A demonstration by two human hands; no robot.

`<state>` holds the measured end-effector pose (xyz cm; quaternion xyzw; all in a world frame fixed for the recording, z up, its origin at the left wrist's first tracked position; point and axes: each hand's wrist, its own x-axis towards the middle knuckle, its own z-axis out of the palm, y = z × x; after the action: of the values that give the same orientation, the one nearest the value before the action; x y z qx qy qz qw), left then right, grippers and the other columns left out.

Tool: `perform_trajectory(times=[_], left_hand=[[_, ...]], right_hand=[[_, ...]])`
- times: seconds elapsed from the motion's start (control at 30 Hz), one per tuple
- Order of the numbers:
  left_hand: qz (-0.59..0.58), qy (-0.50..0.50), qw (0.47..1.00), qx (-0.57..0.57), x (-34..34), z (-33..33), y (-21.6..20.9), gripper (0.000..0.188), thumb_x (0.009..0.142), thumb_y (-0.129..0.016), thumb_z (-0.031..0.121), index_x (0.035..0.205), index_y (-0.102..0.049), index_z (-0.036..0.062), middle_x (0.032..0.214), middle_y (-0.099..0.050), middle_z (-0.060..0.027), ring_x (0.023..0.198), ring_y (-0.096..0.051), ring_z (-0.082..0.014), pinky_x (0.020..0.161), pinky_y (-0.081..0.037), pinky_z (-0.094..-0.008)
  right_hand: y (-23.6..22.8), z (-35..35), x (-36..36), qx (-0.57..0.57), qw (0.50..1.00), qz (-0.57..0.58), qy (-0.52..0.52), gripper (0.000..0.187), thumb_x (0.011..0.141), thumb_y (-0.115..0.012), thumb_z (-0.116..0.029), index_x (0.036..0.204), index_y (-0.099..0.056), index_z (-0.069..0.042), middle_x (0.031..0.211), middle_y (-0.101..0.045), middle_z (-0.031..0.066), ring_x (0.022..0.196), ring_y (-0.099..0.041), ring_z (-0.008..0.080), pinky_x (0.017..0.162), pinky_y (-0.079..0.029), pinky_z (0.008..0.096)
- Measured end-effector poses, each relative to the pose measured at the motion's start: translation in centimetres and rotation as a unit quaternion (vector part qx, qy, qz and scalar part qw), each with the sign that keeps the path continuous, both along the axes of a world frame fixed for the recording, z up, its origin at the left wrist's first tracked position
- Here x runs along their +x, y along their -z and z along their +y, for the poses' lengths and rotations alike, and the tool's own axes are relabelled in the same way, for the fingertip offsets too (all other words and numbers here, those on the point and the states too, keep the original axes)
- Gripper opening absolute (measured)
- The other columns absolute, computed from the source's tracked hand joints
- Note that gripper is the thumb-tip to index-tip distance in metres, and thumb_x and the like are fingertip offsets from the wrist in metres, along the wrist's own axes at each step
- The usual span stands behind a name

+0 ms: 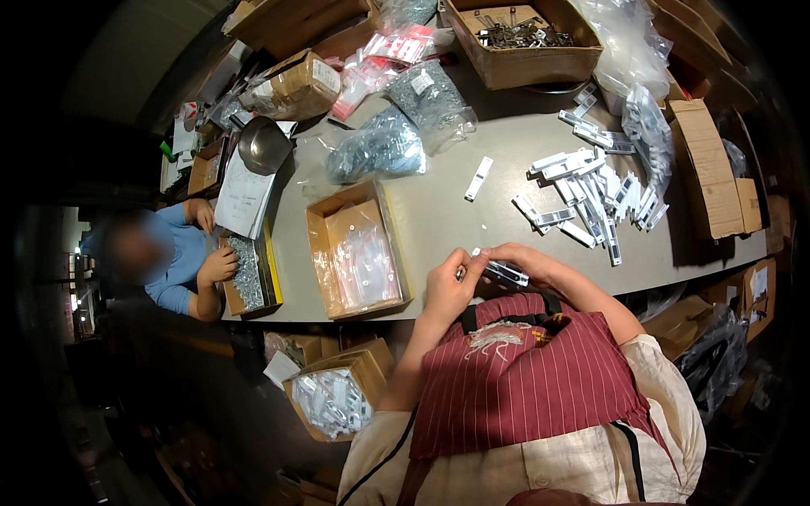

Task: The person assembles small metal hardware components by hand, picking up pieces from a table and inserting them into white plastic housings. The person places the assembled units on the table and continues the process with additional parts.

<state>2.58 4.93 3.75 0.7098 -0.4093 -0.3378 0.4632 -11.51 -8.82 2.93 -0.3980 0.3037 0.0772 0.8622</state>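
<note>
A co-worker's hand (218, 266) rests in a box of screws (247, 274) at far left. At the counter's (439, 211) near edge, left hand (447, 285) and right hand (519, 260) fingers pinch a small packet (504, 271), contents unclear.

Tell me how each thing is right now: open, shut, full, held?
Left hand: closed on a small bag's end.
Right hand: gripping the small bag.
Box of clear bags: open, nearly full.
Box of metal parts: open, partly filled.
White packets: piled loosely on the table.
</note>
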Motion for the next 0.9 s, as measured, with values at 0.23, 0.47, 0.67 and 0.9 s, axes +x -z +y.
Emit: perform_trajectory(times=[0.23,0.47,0.67,0.9], left_hand=[[-0.012,-0.002,1.0,0.001,0.0,-0.5,1.3,0.038,0.1,-0.064,0.036,0.081,-0.06,0.003,0.071,-0.069,-0.01,0.062,-0.066,-0.0217,0.057,-0.046,-0.0357],[-0.264,-0.03,0.944,0.195,0.2,5.0,3.1,0.03,0.103,-0.052,0.032,0.119,-0.058,0.0077,0.081,-0.071,-0.0182,0.071,-0.069,-0.041,0.064,-0.052,-0.051],[-0.337,0.038,0.894,0.293,-0.1,9.5,3.4,0.064,0.099,-0.054,0.027,0.151,-0.031,-0.0032,0.069,-0.067,-0.0206,0.06,-0.068,-0.0384,0.054,-0.053,-0.0505],[-0.565,0.134,0.794,0.18,0.2,14.6,8.4,0.067,0.089,-0.062,0.018,0.145,-0.044,-0.012,0.049,-0.047,0.0014,0.041,-0.051,-0.0147,0.038,-0.045,-0.0332]], right_hand=[[-0.1,0.4,0.4,-0.004,0.998,-0.008,0.07,0.049,0.103,-0.053,-0.051,0.091,-0.068,-0.005,0.073,-0.062,0.0006,0.058,-0.055,0.0089,0.051,-0.043,0.0234],[0.9,-0.1,0.4,-0.102,0.981,-0.005,0.164,0.059,0.103,-0.047,-0.056,0.094,-0.063,-0.001,0.073,-0.062,0.008,0.052,-0.058,0.0174,0.044,-0.048,0.0334],[4.5,0.3,1.0,-0.142,0.97,-0.036,0.192,0.05,0.106,-0.046,-0.048,0.097,-0.062,-0.002,0.074,-0.062,0.0074,0.053,-0.059,0.0161,0.046,-0.05,0.0329],[4.2,0.7,1.6,-0.15,0.982,-0.035,0.108,0.042,0.107,-0.048,-0.042,0.095,-0.063,-0.005,0.073,-0.061,0.0022,0.059,-0.056,0.0113,0.052,-0.046,0.0266]])
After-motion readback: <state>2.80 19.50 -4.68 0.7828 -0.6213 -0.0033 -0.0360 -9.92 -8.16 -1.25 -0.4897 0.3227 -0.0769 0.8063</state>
